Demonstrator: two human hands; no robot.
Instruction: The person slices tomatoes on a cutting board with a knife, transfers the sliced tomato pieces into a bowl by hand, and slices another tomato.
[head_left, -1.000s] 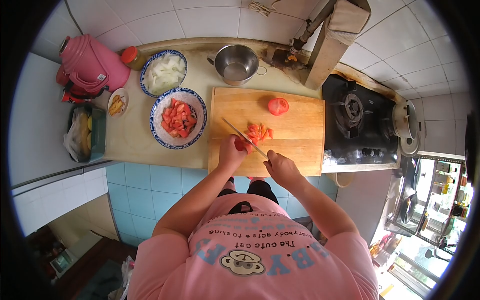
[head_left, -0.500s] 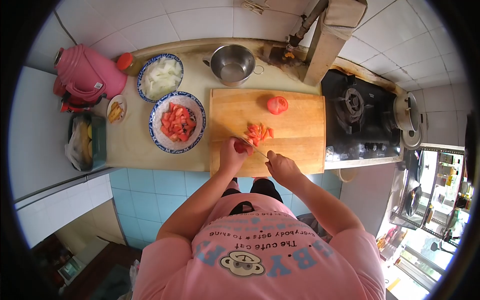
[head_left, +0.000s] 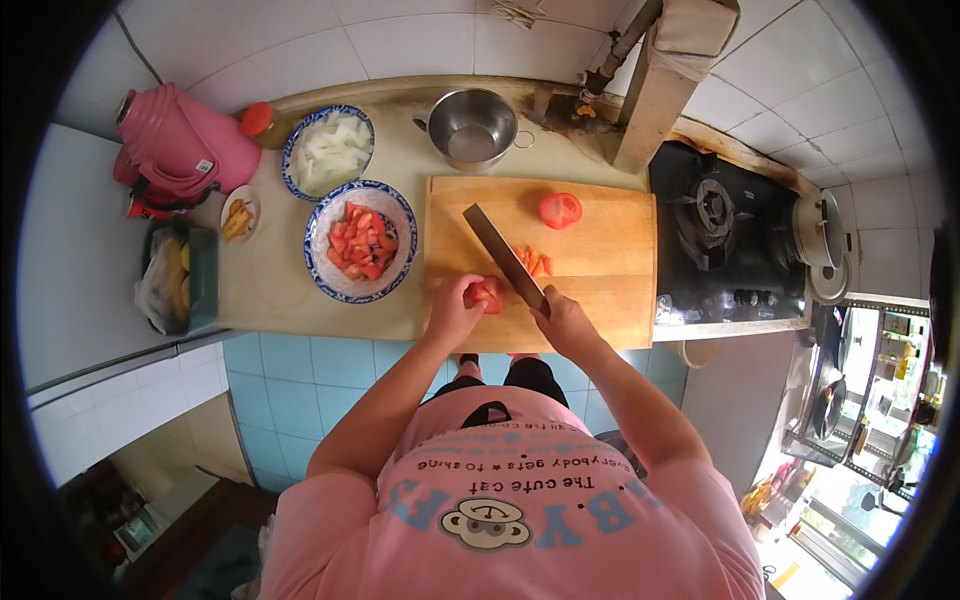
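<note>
Kitchen counter point(head_left: 262, 295), pale, runs along a tiled wall; landmark on it = wooden cutting board point(head_left: 605, 275), right in front of the person. Black gas stove point(head_left: 740, 265) sits just R of board, w/ metal pot point(head_left: 812, 235) on its far R side.

Pink thermos point(head_left: 190, 140) is well L of board, toward the wall; green bin point(head_left: 205, 285) also well L, nearer the person. Blue-rimmed bowl point(head_left: 316, 255) w/ tomato chunks point(head_left: 360, 240) = just L of board. Blue-rimmed dish point(head_left: 291, 165) w/ pale sliced veg point(head_left: 330, 152) = L of board, farther back. Steel pan point(head_left: 472, 128) = just beyond board's far edge. Red-lidded jar point(head_left: 262, 122) & small plate point(head_left: 240, 212) w/ yellowish-brown bits = farther L.

Kitchen knife point(head_left: 502, 252) slants over board's middle, tip toward far L corner. R hand point(head_left: 568, 322), at board's near edge, is closed round the handle. L hand point(head_left: 456, 308), near board's near L part, is partly closed, fingers curved on a tomato piece point(head_left: 487, 295) resting on the wood. Tomato half point(head_left: 560, 210) = toward board's far edge, R of center. Tomato strips point(head_left: 538, 264), partly hidden by the blade, = mid-board.
</note>
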